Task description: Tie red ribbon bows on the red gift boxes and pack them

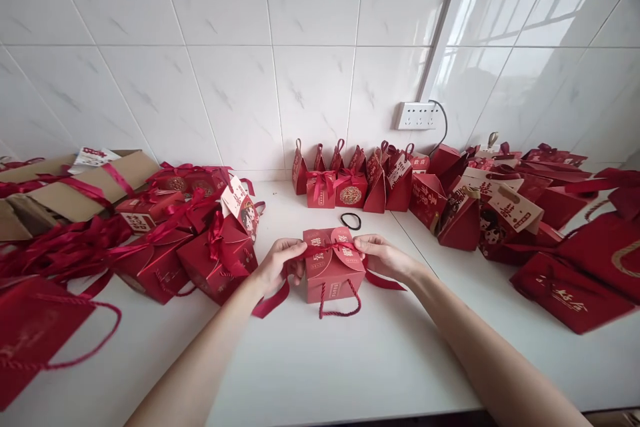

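A small red gift box (334,280) with curved top flaps and pale printed characters stands on the white table in front of me. Its twisted rope handle (342,313) hangs down the near side. Across the top runs a dark red ribbon (273,303), crossed or knotted at the middle, with loose tails on both sides. My left hand (281,261) pinches the ribbon at the box's left edge. At the right edge my right hand (383,256) pinches the ribbon's other side, thumb on top. Some fingers of both hands are hidden.
Red gift boxes and loose ribbons crowd the left, beside an open cardboard box (85,190). Small boxes (351,188) stand in rows along the tiled wall. More boxes and bags (575,287) fill the right. A black elastic loop (351,221) lies behind my box; a power strip (417,116) is on the wall.
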Motion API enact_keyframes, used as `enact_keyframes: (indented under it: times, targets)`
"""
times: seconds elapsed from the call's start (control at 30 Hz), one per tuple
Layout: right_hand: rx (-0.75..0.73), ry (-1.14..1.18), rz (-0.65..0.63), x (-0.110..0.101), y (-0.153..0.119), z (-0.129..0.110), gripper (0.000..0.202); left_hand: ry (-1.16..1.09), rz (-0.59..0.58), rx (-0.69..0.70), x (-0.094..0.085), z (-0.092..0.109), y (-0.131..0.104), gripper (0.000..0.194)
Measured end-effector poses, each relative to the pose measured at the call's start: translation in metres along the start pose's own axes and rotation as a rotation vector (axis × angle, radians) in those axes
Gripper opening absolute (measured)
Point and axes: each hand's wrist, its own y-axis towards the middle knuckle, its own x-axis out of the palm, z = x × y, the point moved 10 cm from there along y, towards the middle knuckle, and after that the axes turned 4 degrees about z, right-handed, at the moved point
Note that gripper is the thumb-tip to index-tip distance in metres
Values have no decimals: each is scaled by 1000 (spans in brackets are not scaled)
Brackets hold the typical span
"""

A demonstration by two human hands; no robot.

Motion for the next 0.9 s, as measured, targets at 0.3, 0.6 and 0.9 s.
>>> enact_keyframes:
  times: [0.3, 0.6, 0.9]
  targets:
    - [30, 82, -65, 0, -1, 7, 42, -8, -52, -20, -3, -6, 0, 48]
    - [10, 77, -64, 1, -1, 10, 42, 44, -87, -48, -4, -10, 0, 51]
    - [-7, 48, -44, -6, -1, 7, 42, 100, -92, -17, -10, -9, -1, 50]
